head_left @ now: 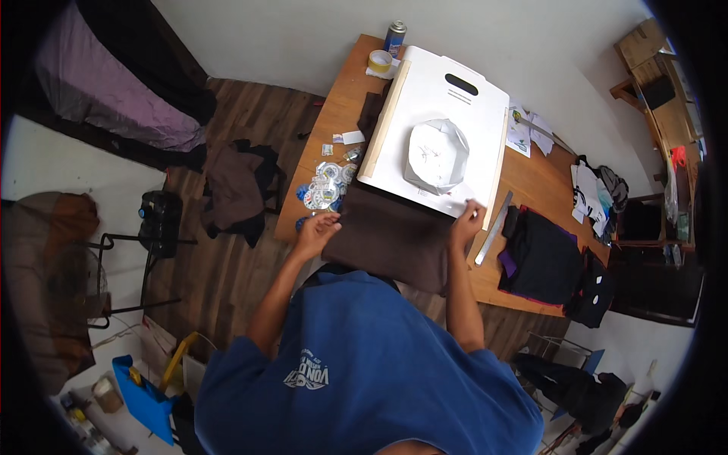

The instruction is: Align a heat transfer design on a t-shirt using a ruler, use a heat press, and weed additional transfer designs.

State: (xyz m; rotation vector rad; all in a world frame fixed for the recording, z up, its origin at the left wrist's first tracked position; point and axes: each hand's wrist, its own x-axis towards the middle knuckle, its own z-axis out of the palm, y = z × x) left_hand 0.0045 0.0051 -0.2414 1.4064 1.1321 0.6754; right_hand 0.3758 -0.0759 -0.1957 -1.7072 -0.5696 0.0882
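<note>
A dark brown cloth [390, 239] lies at the table's near edge, in front of my body. Its far part runs under a white board [394, 155] with light wooden side strips and an oval slot. On the board rests a many-sided whitish paper tray [460, 152] with small scraps in it. My left hand [313, 236] is at the cloth's left edge, fingers curled together. Beside the board's near right corner, my right hand [468, 221] is closed too, over the cloth's right side. Whatever either hand pinches is too small to make out.
Left of the board lie several round sticker-like pieces [326, 187]; a tape roll [380, 61] and a spray can [395, 36] stand behind. To the right are a metal ruler [494, 229] and folded black garments [542, 254]. A chair holds dark clothes [239, 186] at left.
</note>
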